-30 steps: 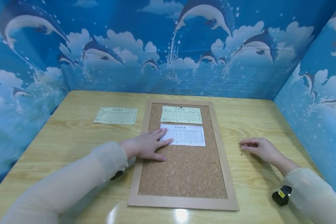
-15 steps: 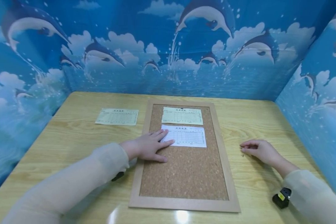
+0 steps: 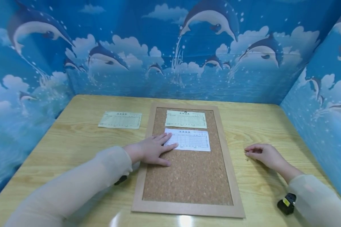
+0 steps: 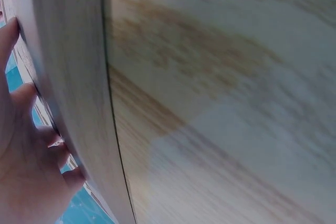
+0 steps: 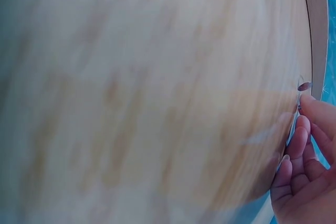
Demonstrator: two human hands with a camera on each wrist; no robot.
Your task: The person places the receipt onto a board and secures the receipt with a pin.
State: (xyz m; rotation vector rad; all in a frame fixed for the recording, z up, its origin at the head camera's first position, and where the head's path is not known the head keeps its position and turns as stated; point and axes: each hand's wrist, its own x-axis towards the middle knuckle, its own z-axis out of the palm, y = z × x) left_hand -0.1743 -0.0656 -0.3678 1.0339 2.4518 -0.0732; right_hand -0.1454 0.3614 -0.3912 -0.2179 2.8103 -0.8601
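My left hand [image 3: 156,148] lies spread over the left side of the cork board [image 3: 187,179], its fingertips resting on the left edge of a white printed slip [image 3: 191,140]. A pale green slip [image 3: 186,119] sits higher on the board with a small tack [image 3: 185,112] at its top edge. To the right of the board, my right hand [image 3: 265,154] rests low at the tabletop, thumb and forefinger pinched on a tiny thumbtack mostly hidden by the fingertips. Another thumbtack [image 5: 304,86] with a shiny metal head lies just beside the thumb.
A second pale green slip [image 3: 120,120] lies on the wooden table [image 3: 82,142] left of the board. The board has a raised light-wood frame [image 3: 187,209]. Blue dolphin-print cloth [image 3: 164,75] walls in the table's back and sides.
The right thumb and forefinger have closed in on a tack at the same spot on the table. The left hand keeps its place on the white slip; the whole view shifts slightly.
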